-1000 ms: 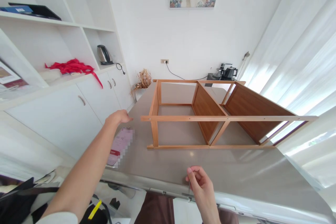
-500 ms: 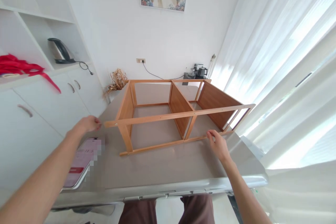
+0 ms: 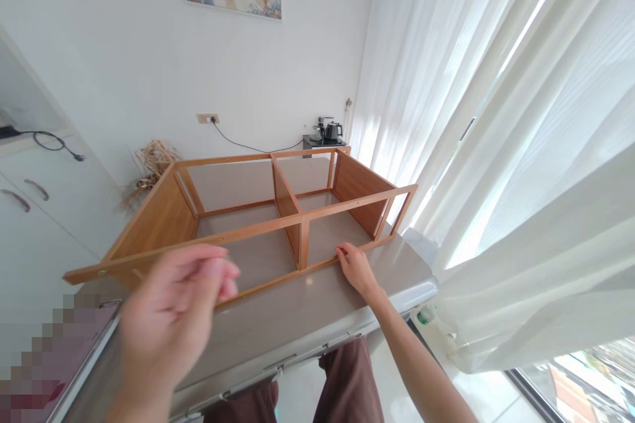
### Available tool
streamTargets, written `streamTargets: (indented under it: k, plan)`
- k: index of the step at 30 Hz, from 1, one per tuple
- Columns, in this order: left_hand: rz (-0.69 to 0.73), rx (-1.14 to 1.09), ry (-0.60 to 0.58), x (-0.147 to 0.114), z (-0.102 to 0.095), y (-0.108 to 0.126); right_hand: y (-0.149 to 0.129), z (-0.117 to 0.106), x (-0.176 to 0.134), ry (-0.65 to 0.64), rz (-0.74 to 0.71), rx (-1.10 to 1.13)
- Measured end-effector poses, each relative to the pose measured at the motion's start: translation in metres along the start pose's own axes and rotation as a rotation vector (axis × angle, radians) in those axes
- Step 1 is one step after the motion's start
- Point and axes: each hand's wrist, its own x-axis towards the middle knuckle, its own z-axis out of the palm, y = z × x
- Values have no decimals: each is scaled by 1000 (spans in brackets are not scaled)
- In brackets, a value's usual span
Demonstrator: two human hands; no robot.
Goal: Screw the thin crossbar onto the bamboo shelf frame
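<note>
A wooden shelf frame (image 3: 285, 238) with board panels lies on its side on the grey table. My right hand (image 3: 356, 269) is at its near lower rail, right of the middle upright, with the fingers curled onto the rail. In front of the frame's near left part, my left hand (image 3: 171, 317) is raised close to the camera and slightly blurred. Its fingers are curled in with the thumb against them; whether something small is between them cannot be seen. That hand hides part of the upper and lower rails.
The grey table (image 3: 278, 324) has a rounded right corner. A phone or tablet (image 3: 84, 350), partly pixelated, lies at the left. Dried plants (image 3: 153, 168) stand behind the frame; a black kettle (image 3: 333, 131) is at the back. White curtains (image 3: 496, 145) hang at the right.
My left hand has moved from beside the frame's left end to in front of it, nearer the camera. My right hand stays at the lower rail. The view has turned right.
</note>
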Motion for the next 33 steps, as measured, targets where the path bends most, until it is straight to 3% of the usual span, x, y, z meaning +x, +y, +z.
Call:
streamTargets:
  k: [3,6,8,11,16,21,28,33]
  plan:
    - [-71,-174,-425,-15,89,30,-3,-6,-17,29,26,92]
    - [-112,-236,-677,-14,154,22,7,-24,-31,109,85,166]
    - [-135,-276,-740,-9,186,4,22,-44,-36,177,146,202]
    - [-149,-298,-726,0,233,-23,49,-78,-39,233,245,242]
    - [-92,-214,-745,6,305,-49,75,-117,-37,179,327,277]
    - [-90,-230,-810,2,338,-57,70,-125,-37,-3,312,308]
    - [-74,-245,-943,10,353,-63,76,-135,-30,-6,235,259]
    - [-104,-244,-990,11,360,-70,77,-139,-21,-116,139,104]
